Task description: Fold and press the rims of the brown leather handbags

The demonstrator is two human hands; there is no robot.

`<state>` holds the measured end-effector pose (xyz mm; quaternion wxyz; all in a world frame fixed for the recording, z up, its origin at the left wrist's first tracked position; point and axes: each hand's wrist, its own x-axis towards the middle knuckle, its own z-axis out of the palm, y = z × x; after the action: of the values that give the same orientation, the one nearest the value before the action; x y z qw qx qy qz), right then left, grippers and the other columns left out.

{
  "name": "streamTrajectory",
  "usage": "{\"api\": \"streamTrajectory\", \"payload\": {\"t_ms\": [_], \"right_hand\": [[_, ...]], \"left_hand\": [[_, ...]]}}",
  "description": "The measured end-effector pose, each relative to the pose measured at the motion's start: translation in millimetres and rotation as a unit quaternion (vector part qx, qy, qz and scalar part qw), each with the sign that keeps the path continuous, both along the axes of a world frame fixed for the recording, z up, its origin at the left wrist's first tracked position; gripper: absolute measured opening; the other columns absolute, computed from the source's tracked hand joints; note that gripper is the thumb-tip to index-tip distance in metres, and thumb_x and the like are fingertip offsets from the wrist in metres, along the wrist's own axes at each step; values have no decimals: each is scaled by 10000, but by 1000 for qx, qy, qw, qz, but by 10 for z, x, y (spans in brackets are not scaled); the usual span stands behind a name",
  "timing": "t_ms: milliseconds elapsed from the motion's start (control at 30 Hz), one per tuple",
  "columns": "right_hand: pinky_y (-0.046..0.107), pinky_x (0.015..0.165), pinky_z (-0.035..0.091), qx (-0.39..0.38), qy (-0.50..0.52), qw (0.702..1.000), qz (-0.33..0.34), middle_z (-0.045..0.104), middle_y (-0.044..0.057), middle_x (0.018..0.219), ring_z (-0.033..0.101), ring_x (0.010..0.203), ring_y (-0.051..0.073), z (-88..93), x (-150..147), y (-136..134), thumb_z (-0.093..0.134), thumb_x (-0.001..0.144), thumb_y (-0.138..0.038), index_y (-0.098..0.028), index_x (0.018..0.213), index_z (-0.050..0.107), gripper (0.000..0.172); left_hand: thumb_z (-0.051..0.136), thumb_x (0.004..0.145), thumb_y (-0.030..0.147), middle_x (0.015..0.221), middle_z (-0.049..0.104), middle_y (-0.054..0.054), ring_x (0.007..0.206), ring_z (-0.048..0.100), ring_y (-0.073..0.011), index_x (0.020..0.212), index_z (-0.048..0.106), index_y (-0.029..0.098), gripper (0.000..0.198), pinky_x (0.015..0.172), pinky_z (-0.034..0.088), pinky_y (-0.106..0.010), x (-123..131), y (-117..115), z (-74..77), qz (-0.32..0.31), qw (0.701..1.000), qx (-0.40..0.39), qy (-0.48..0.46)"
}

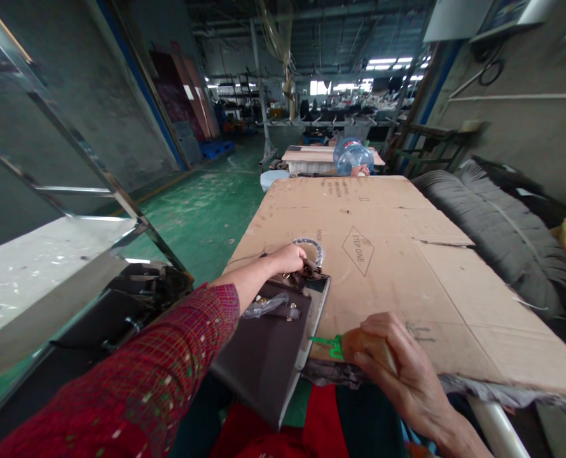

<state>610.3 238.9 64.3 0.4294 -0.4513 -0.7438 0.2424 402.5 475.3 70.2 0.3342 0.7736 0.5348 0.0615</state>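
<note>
A dark brown handbag [259, 356] lies on its side at the table's near left edge, partly overhanging it. Its round handle [317, 247] and a strap [266, 306] are wrapped in clear plastic. My left hand [290, 259] is closed at the gathered top of the bag, beside the handle; the fingertips are partly hidden. In my right hand [397, 356] is a wooden-handled tool [366, 348], gripped by its thick handle. Its thin, bright green end [331, 346] points left at the bag's pale edge. Whether it touches the bag, I cannot tell.
Printed cardboard [383, 286] covers the table. Beyond it stands a large clear blue water bottle [353, 156]. A metal frame [102, 172] and a white slab [49, 261] are at left. Grey bundled material [493, 235] is piled along the right side.
</note>
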Motion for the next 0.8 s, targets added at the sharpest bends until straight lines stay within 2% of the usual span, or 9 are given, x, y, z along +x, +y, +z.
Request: {"api": "streamTrajectory", "payload": {"t_ms": [133,300,467,667,800], "right_hand": [[346,738,456,-16,-3,1000,22,537,48,996,534,904,221,-20,-20,-61,559,933,-256,-252,1064,517,138],[363,767,450,20,0,1000,-23,531,60,1027,523,937,233,-79,-39,-87,563,928,-236,-253,1095,512,175],[361,761,460,-17,7,1000,24,526,58,1022,521,932,228,-103,-59,-111,558,929,-236,-253,1098,508,178],[368,790,444,22,3,999,-35,517,60,1045,511,963,228,-104,-24,-54,576,920,-230,-244,1094,509,186],[347,761,449,-20,18,1000,8,517,52,1022,513,932,215,-102,-57,-110,558,932,-241,-245,1083,501,161]], "left_hand": [[630,583,53,532,569,30,487,466,-98,714,706,148,178,483,305,-228,10,-18,17,3,1000,-12,-2],[679,592,81,527,553,40,492,465,-95,727,708,152,155,494,310,-223,19,-30,16,13,1000,-16,-7],[679,586,60,521,544,45,481,432,-83,694,700,146,140,489,288,-231,29,-40,27,17,1000,-16,-11],[686,589,72,499,525,49,473,426,-83,683,687,144,119,484,286,-235,34,-57,46,24,999,-19,-17],[692,592,88,523,554,45,483,444,-85,682,685,144,107,491,300,-231,36,-68,51,24,999,-25,-22]]}}
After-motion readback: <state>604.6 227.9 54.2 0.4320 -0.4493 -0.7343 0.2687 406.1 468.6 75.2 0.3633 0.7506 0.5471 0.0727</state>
